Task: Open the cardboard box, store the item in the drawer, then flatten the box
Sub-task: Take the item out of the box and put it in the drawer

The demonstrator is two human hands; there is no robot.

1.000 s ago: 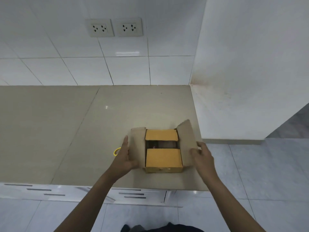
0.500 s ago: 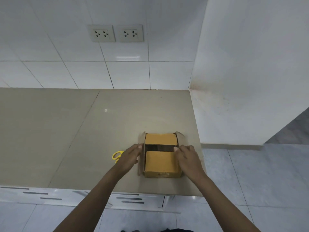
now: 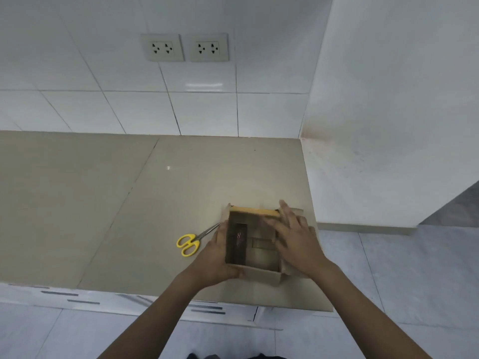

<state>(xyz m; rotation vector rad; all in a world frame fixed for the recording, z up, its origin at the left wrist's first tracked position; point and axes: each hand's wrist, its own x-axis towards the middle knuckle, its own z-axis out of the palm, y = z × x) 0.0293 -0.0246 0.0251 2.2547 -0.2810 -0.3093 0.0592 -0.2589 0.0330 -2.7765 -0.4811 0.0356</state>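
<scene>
The cardboard box [image 3: 261,274] sits near the counter's front right corner with its top flaps spread open. Inside, against the left wall, lies a dark flat item [image 3: 237,243] with a small pink mark on it. My left hand [image 3: 216,257] grips the box's left wall, thumb over the rim. My right hand [image 3: 295,239] lies flat with fingers spread, pressing the right flap outward and down. A yellow-orange inner flap edge [image 3: 255,210] shows at the far side. The drawer fronts [image 3: 204,308] with dark slot handles run below the counter edge.
Yellow-handled scissors [image 3: 191,242] lie on the beige counter [image 3: 103,203] just left of the box, blades pointing toward it. A white tiled wall with two sockets [image 3: 185,47] stands behind. A white side wall [image 3: 388,125] bounds the right, with grey floor tiles below.
The two yellow inner flaps that covered the opening have been folded back, exposing the dark item inside. My left hand has moved onto the left wall and my right hand onto the right flap.
</scene>
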